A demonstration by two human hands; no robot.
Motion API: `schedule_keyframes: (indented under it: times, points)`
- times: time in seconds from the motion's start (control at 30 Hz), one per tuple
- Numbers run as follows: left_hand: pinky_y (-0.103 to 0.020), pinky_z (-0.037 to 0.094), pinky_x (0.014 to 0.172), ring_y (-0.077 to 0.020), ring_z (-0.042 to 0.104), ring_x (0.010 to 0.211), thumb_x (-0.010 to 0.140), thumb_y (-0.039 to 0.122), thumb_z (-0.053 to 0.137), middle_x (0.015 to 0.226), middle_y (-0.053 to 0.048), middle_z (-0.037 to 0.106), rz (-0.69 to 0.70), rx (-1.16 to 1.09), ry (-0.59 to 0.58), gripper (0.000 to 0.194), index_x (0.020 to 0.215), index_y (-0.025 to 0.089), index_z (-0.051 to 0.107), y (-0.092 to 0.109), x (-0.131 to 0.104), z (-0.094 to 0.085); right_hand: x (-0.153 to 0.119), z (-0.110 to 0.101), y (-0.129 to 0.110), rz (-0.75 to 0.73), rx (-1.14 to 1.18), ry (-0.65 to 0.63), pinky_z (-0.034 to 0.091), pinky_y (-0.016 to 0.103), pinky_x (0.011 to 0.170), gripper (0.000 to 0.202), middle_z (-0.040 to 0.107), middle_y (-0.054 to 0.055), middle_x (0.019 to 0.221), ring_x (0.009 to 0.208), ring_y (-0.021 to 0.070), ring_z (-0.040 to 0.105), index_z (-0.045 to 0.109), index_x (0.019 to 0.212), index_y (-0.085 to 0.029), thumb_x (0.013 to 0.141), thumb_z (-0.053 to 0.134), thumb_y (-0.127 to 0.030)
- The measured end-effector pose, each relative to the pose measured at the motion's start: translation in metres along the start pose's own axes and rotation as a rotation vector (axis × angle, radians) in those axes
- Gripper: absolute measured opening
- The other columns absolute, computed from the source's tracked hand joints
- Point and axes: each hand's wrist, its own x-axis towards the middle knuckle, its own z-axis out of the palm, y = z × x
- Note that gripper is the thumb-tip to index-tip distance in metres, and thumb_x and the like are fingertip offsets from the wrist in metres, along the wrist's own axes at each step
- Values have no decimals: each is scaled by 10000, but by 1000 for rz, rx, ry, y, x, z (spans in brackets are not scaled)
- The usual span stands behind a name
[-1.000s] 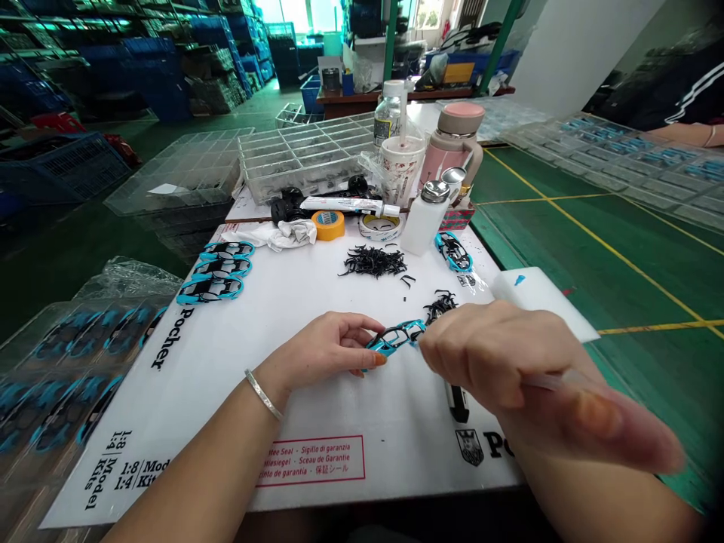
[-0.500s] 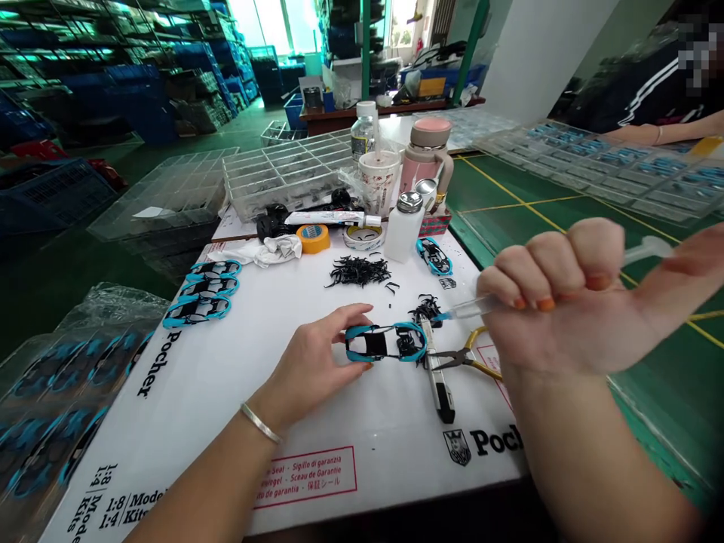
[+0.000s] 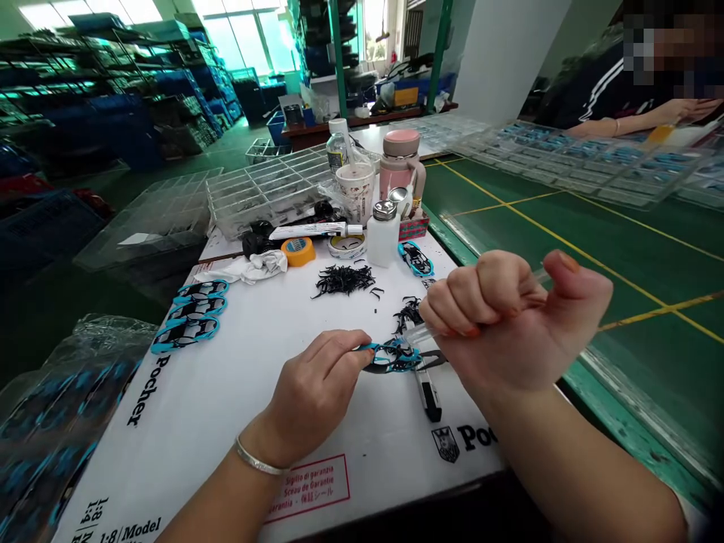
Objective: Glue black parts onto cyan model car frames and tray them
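My left hand (image 3: 317,385) pinches one end of a small blue-and-black model car body (image 3: 394,357), tilted above the white board. In my right hand (image 3: 509,313) is a clear syringe (image 3: 417,335), fingers curled round its barrel and thumb at the plunger end. The syringe's tip reaches the car body's far side; I cannot tell whether they touch. Under and beside the body lie a utility knife (image 3: 428,396) and pliers (image 3: 434,359), mostly covered by my right hand. Small black curved parts (image 3: 408,308) are heaped just behind.
Another heap of black parts (image 3: 345,280) lies farther back. Several blue car bodies (image 3: 189,329) stand at left, one (image 3: 416,259) at right. A white bottle (image 3: 383,237), orange tape (image 3: 298,251) and pink flask (image 3: 400,170) line the back. A co-worker's arm (image 3: 633,121) is at far right.
The car body has tipped from its flat-facing view onto its side and moved slightly right. My right hand has come left and lower, bringing the syringe to the body; its thumb is closer in.
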Motion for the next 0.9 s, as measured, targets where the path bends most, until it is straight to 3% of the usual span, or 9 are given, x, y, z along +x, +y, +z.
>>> schedule_keyframes:
  times: [0.9]
  points:
    - [-315, 550, 876, -182, 611, 1001, 794, 6, 650, 1061, -86, 659, 28, 27, -5, 253, 993, 138, 569, 2, -1, 2, -2, 6, 4, 29, -34, 15, 182, 236, 386, 460, 151, -45, 421, 375, 78, 167, 206, 498, -187, 791, 474, -420]
